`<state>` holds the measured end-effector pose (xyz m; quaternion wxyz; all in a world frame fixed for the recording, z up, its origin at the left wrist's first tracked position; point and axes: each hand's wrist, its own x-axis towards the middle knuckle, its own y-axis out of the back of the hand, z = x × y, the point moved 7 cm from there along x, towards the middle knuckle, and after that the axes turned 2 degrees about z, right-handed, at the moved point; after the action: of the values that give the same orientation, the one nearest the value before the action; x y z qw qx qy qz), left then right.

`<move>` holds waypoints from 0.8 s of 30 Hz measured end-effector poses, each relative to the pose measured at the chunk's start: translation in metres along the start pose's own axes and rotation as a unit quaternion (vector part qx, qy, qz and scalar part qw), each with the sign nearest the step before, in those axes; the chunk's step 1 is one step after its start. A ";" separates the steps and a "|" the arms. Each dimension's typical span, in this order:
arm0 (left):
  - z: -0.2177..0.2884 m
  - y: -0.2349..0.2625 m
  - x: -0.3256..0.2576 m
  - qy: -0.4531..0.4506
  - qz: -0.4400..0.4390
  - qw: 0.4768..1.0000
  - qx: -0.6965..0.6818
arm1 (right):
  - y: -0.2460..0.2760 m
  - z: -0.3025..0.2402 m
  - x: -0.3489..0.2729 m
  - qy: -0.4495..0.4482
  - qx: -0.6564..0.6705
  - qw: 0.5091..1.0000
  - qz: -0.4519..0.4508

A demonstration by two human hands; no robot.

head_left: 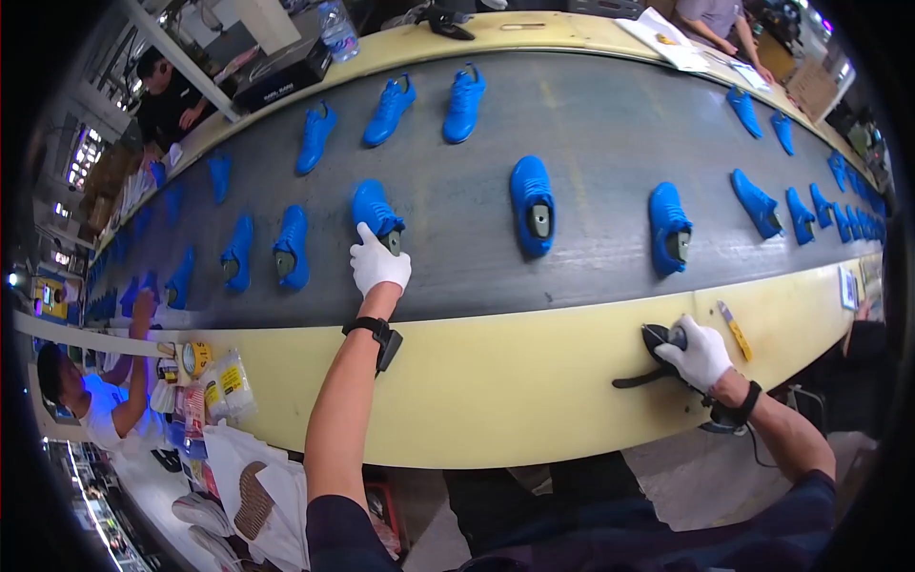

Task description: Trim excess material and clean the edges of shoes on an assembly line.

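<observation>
On the grey conveyor belt, a blue lace-up shoe [374, 202] stands with its toe pointing away from me. My left hand [381, 264], in a white glove, is closed on its heel end. My right hand [703, 355], also gloved, is over the cream ledge, its fingers closed round a tool with a dark rounded handle [678, 337]. A thin point seems to stick out of it; its kind is unclear. Under and beside that hand lies a flat black piece with a strap [640, 378]. Another blue shoe [533, 205] with a dark insert stands to the right.
The belt [591, 124] carries several more blue shoes in rows. A yellow-handled cutter [735, 331] lies on the cream ledge [496, 381]. Tape [196, 358] and plastic bags [229, 386] sit at its left end. Across the belt are a water bottle [337, 30] and papers [664, 40]. Other people work around the belt.
</observation>
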<state>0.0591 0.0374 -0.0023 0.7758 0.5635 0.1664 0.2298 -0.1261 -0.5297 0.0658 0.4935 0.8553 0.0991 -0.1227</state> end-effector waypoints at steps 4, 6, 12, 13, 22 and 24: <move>0.051 0.007 -0.070 0.081 -0.156 0.958 -0.228 | 0.035 0.028 -0.010 0.041 -0.040 0.997 0.052; 0.065 0.025 -0.144 0.095 -0.293 0.877 -0.368 | 0.038 0.034 -0.022 0.027 -0.027 0.997 0.060; 0.068 0.026 -0.355 -0.229 -0.161 0.940 -0.196 | 0.053 0.012 -0.024 0.173 -0.050 0.964 0.194; 0.072 0.026 -0.387 -0.221 -0.165 0.954 -0.121 | 0.060 -0.003 -0.034 0.219 -0.065 0.942 0.244; 0.086 0.026 -0.477 -0.217 -0.124 0.956 -0.151 | -0.051 -0.149 -0.101 0.352 -0.244 0.890 -0.159; 0.084 0.029 -0.487 -0.230 -0.078 0.952 -0.186 | -0.053 -0.159 -0.100 0.342 -0.303 0.870 -0.182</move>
<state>-0.3105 -0.2872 0.0506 0.8998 0.4318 -0.0194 0.0596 -0.2189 -0.3707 0.1300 0.6327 0.6189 0.4482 0.1260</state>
